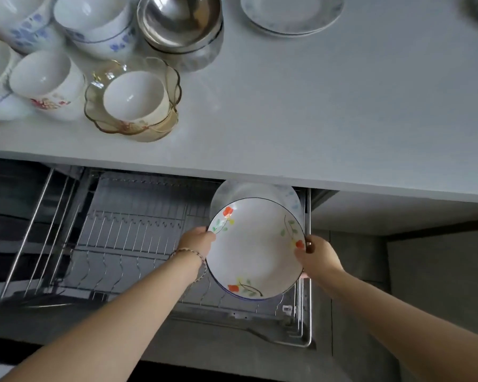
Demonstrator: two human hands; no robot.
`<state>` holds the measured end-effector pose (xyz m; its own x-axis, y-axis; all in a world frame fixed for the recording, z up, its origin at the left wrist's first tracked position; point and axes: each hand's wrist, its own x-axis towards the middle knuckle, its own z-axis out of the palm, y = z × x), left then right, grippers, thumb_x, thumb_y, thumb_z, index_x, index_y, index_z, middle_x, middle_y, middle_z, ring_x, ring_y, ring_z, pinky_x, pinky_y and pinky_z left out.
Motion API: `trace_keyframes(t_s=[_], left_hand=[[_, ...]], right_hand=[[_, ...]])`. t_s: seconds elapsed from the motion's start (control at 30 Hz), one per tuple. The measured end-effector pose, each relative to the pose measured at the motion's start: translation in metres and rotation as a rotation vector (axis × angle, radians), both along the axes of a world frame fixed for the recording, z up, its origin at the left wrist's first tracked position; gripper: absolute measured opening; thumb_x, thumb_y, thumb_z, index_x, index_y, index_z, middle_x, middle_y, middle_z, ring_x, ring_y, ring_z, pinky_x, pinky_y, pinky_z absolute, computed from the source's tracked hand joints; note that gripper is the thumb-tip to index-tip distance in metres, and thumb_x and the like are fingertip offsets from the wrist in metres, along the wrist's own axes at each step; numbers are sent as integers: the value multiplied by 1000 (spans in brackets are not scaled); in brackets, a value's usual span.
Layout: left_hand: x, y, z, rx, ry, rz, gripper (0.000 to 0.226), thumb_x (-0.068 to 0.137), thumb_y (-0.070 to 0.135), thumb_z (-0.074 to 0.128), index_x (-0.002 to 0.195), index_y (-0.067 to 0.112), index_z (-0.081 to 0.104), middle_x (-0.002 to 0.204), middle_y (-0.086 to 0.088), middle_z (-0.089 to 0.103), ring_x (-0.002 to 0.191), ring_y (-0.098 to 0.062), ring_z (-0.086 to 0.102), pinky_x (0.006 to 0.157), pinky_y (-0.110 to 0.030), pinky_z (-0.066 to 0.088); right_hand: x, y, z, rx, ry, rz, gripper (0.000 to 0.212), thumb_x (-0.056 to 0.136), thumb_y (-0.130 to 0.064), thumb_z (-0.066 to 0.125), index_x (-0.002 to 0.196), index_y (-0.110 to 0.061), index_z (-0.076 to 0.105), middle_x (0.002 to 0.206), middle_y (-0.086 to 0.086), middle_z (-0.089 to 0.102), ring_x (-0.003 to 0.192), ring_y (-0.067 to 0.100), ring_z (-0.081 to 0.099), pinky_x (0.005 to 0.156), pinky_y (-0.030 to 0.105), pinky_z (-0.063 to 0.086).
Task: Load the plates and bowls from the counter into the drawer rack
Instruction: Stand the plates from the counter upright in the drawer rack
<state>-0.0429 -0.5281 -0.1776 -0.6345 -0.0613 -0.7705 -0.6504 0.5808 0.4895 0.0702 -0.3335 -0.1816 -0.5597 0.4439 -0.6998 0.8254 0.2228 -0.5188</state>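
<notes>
Both hands, left (198, 239) and right (315, 256), are gripping the floral plate (255, 248) by its rim over the rack's (138, 232) right end, where misjudging a slot risks knocking the plate behind (249, 190).

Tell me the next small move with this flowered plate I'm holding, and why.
Probably lower the white flower-painted plate, gripped at its rims by left hand and right hand, into the metal wire drawer rack slot in front of the pale plate already standing there.
</notes>
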Motion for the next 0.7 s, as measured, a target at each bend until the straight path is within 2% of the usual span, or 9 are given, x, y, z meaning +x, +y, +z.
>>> trace_keyframes(t_s=[0.07,0.17,0.23,0.33,0.4,0.47,0.53,0.6,0.7], left_hand=[[-18,7,-20,28,-15,-27,30,85,5,50,112,4,63,95,-14,59,86,-25,52,77,-34,44],[-44,20,-44,58,5,-26,30,83,3,53,111,2,62,99,-19,62,85,-24,53,73,-30,39],[-57,28,-54,54,32,-38,24,83,4,54,106,0,62,91,-15,60,78,-24,55,69,-26,41],[-68,37,-61,38,42,-65,10,84,8,55,93,12,57,73,-6,56,58,-17,51,50,-19,34],[-72,38,-64,35,23,-66,4,83,9,56,80,11,55,70,-6,54,57,-19,50,49,-20,33],[-74,38,-69,48,21,-66,14,81,6,57,69,13,54,75,-10,55,67,-23,52,53,-22,33],[-72,39,-69,59,50,-83,8,81,5,57,78,11,59,80,-11,57,75,-23,53,55,-24,34],[-69,39,-68,76,73,-100,19,80,5,57,97,11,63,88,-9,60,77,-22,53,54,-22,36],[-58,37,-62,76,113,-129,32,80,2,57,111,10,61,98,-7,62,82,-21,55,56,-19,39]], right_hand=[[-14,2,-18,40,27,-26,19,94,-22,42,103,-14,57,69,-5,56,58,13,54,48,23,41],[-36,6,-41,94,45,-80,19,95,-23,39,103,-20,56,60,-7,51,49,10,45,41,21,29],[-47,6,-52,117,49,-111,26,96,-24,36,109,-18,57,60,-5,51,50,11,45,43,21,27],[-59,2,-63,128,57,-134,30,97,-23,32,114,-15,55,70,4,56,60,23,49,55,24,35],[-61,0,-67,125,42,-169,31,97,-18,31,118,-15,54,81,7,59,70,26,50,63,27,36],[-61,-3,-70,122,22,-225,33,96,-13,31,119,-15,54,94,12,65,78,27,52,67,27,36],[-59,-6,-71,132,13,-278,32,96,-13,30,116,-15,55,100,13,66,86,31,56,69,26,37],[-56,-10,-72,142,39,-302,32,95,-11,30,115,-15,55,94,9,59,83,30,56,68,24,35],[-48,-14,-71,170,95,-265,35,95,-9,31,119,-15,55,110,8,46,75,20,48,71,18,31]])
